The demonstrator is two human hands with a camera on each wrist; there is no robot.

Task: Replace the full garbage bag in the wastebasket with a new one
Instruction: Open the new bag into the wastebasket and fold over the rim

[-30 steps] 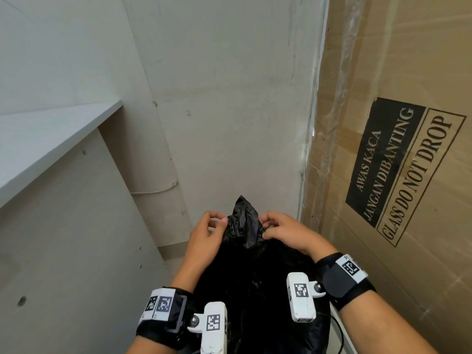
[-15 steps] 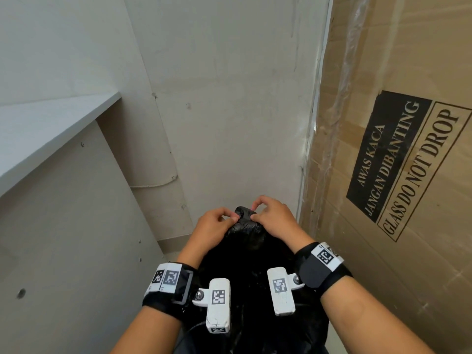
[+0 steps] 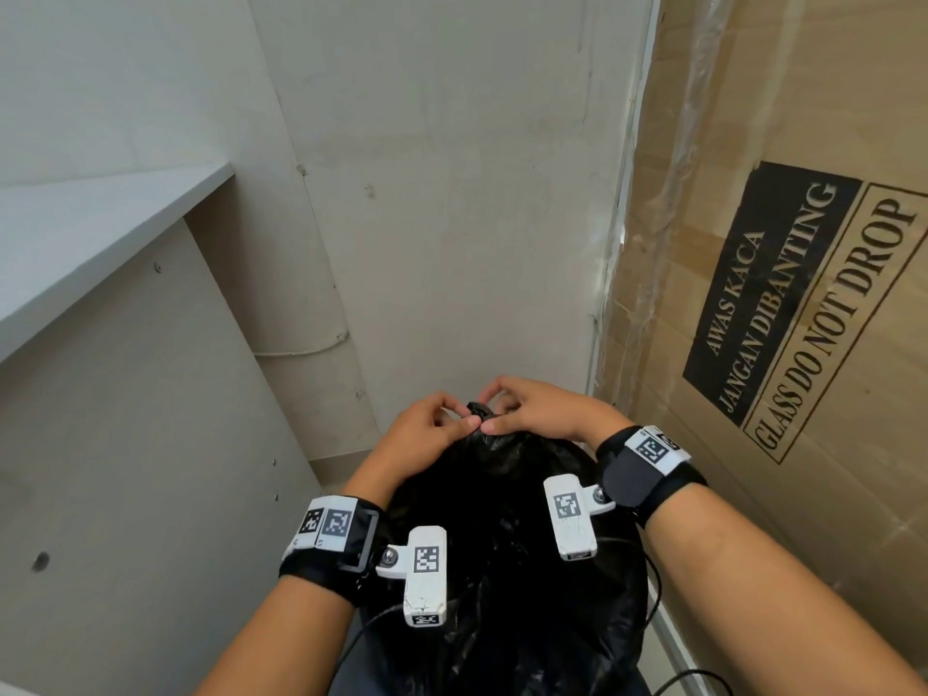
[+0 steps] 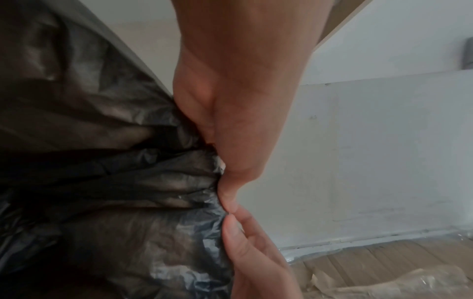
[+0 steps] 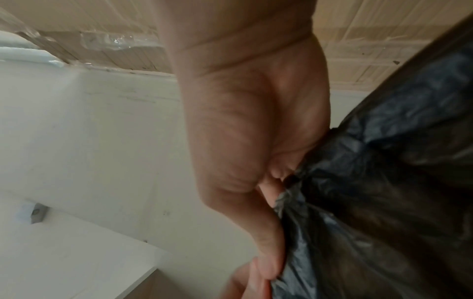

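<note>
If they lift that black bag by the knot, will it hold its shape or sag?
The black bag would probably sag: its thin film is crumpled and bunches where the left hand and right hand pinch it. It bulges, so likely some weight. The glossy plastic may slip.

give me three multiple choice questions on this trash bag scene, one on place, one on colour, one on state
1. Where is the brown cardboard box printed GLASS DO NOT DROP?
A. right of the hands
B. left of the hands
C. under the grey shelf

2. What colour is the crinkled plastic garbage bag?
A. white
B. black
C. blue

3. What are the left hand and the right hand doing?
A. both pinch the bag's gathered neck
B. both hang open, clear of the bag
C. only the left one touches the bag

Answers: 1 A, the box fills the head view's right side. 2 B, it is black in every view. 3 A, their fingertips meet on the bunched top.
</note>
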